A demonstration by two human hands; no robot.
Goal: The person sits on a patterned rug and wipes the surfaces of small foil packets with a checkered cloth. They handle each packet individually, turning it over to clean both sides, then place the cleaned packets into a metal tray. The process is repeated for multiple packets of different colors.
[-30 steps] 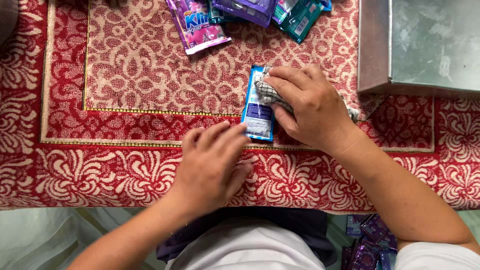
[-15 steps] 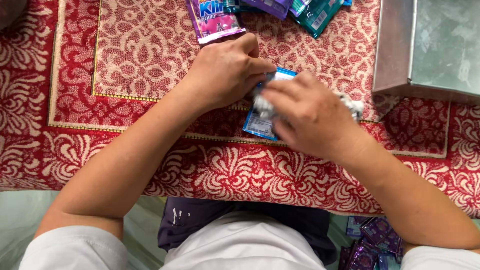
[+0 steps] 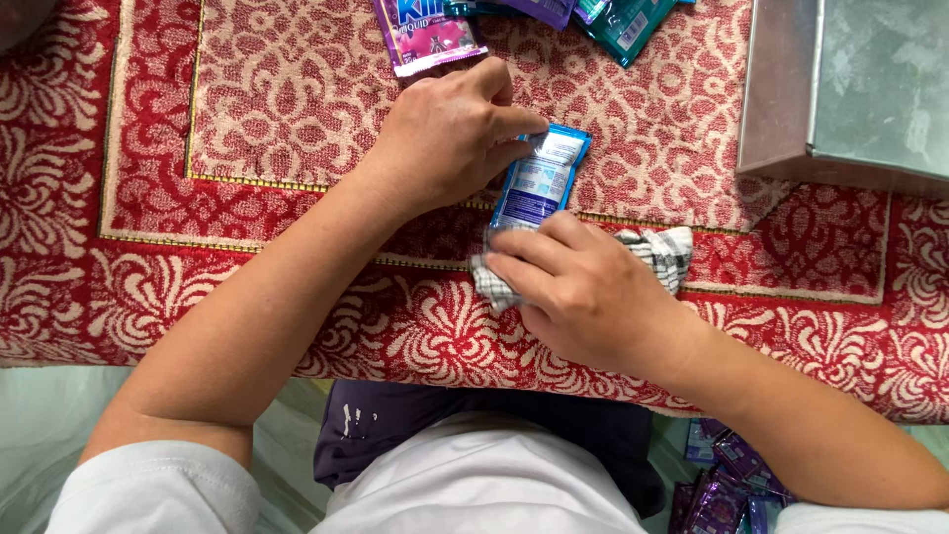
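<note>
A small blue sachet (image 3: 542, 180) lies on the red and cream patterned cloth (image 3: 297, 109). My left hand (image 3: 450, 138) pinches the sachet's upper left edge between thumb and fingers. My right hand (image 3: 578, 292) is closed on a checked white cloth rag (image 3: 664, 253), pressing it against the sachet's near end. The rag sticks out on both sides of the hand.
A pink sachet (image 3: 427, 38) and several teal and purple sachets (image 3: 621, 25) lie at the far edge. A grey metal box (image 3: 840, 89) stands at the far right. More purple sachets (image 3: 736, 480) are heaped low on the right, beside my lap.
My left hand moved from the near side up to the sachet's top edge and took hold of it. My right hand drew the rag down the sachet toward me.
</note>
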